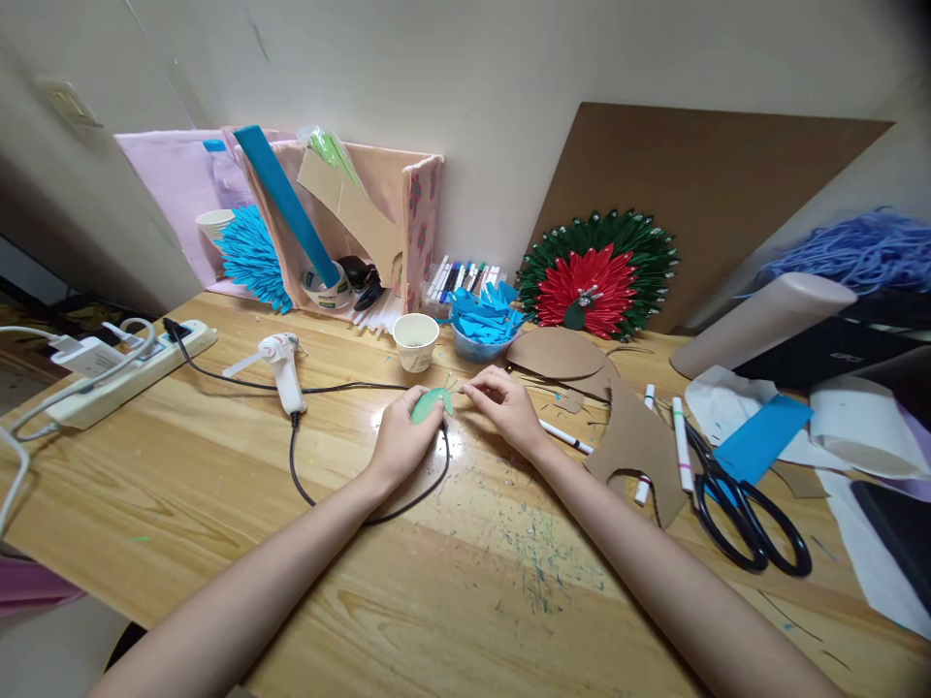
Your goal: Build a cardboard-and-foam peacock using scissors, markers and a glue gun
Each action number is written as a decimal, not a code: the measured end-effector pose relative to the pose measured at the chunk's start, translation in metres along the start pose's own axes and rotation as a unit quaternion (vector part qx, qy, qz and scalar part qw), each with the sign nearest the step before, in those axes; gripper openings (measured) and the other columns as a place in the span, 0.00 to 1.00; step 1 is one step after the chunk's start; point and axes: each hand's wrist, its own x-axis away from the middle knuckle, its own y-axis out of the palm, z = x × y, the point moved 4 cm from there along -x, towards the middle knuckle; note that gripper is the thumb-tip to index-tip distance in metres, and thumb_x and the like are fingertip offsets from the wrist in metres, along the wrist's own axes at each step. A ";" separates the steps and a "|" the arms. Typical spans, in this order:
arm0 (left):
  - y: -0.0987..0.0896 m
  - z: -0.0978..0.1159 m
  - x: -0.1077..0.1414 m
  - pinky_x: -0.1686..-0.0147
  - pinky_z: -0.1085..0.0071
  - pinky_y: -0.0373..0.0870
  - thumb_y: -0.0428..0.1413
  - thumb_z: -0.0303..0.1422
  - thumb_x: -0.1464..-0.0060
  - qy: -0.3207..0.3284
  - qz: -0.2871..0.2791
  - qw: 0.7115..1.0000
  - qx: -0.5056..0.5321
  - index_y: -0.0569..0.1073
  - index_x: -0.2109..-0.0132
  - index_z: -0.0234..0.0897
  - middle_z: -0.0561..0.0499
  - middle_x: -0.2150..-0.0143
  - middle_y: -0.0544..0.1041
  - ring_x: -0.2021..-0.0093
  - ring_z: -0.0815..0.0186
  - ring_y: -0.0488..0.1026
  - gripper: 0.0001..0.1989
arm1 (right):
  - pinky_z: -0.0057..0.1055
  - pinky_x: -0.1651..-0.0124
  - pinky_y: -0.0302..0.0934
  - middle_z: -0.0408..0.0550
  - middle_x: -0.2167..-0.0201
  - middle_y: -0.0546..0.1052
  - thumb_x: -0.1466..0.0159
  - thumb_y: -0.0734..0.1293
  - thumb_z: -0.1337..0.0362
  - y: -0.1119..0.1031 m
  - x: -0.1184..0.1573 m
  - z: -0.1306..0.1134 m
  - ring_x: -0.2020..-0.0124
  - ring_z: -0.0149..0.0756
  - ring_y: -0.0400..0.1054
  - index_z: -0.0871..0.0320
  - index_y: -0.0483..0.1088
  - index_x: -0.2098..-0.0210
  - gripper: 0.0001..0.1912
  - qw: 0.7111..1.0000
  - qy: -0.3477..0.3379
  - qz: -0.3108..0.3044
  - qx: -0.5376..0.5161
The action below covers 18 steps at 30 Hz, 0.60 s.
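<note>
A small green cutout [428, 404] with thin stalks sticking out at its upper right is held between the thumb and fingers of my left hand [400, 438]. Just to its right, my right hand [507, 409] is closed in a pinch, fingertips close to the stalks; whatever is between them is too small to make out. A paper cup [415, 342] and a bowl of blue ribbon pieces [486, 325] stand just beyond my hands. The white glue gun [283, 373] rests to the left, its black cable [293, 465] looping under my left hand.
Leftward lies a power strip [131, 373] with plugs. Cardboard offcuts [632, 436], markers [682, 446] and large black scissors [742, 509] lie at right. A red and green ribbon peacock [596, 281] leans on a brown board [698, 194] behind. A pink box [422, 223] holds supplies.
</note>
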 end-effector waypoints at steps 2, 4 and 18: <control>0.000 0.000 0.000 0.68 0.74 0.62 0.51 0.38 0.48 0.002 -0.001 1.000 -0.001 0.71 0.67 0.36 0.53 0.71 0.74 0.70 0.66 0.69 0.10 | 0.31 0.66 0.60 0.46 0.73 0.70 0.39 0.64 0.57 0.000 0.000 0.001 0.68 0.35 0.65 0.57 0.72 0.72 0.11 1.000 0.001 0.000 -0.001; 0.000 0.001 0.000 0.68 0.74 0.62 0.51 0.38 0.48 0.005 -0.001 1.000 -0.001 0.71 0.68 0.36 0.53 0.71 0.74 0.70 0.66 0.69 0.10 | 0.31 0.66 0.60 0.46 0.73 0.70 0.39 0.64 0.57 0.000 0.000 0.002 0.68 0.35 0.65 0.57 0.72 0.72 0.11 1.000 0.002 0.000 -0.002; 0.000 0.000 0.000 0.67 0.74 0.62 0.51 0.37 0.46 0.010 -0.009 1.000 -0.005 0.70 0.68 0.36 0.53 0.72 0.73 0.70 0.67 0.69 0.09 | 0.31 0.66 0.59 0.46 0.72 0.69 0.40 0.65 0.59 0.001 -0.001 0.003 0.69 0.34 0.64 0.57 0.71 0.72 0.09 1.000 0.004 0.000 -0.024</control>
